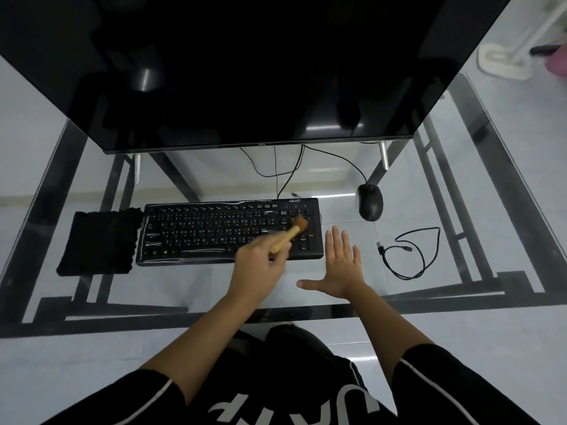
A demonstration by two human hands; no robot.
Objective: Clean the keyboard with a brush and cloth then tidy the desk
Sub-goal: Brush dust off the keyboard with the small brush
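Observation:
A black keyboard (199,231) lies on the glass desk (306,314) below the monitor. My left hand (260,262) grips the wooden handle of a small brush (290,233), whose orange bristles touch the keys at the keyboard's right end. Beside the keyboard's right edge, my right hand (339,265) lies flat on the glass with fingers spread. A black cloth (99,240) sits against the keyboard's left side.
A large dark monitor (245,72) fills the back of the desk. A black mouse (370,201) sits at the right rear, its wire running under the monitor. A loose black USB cable (411,251) lies coiled on the right.

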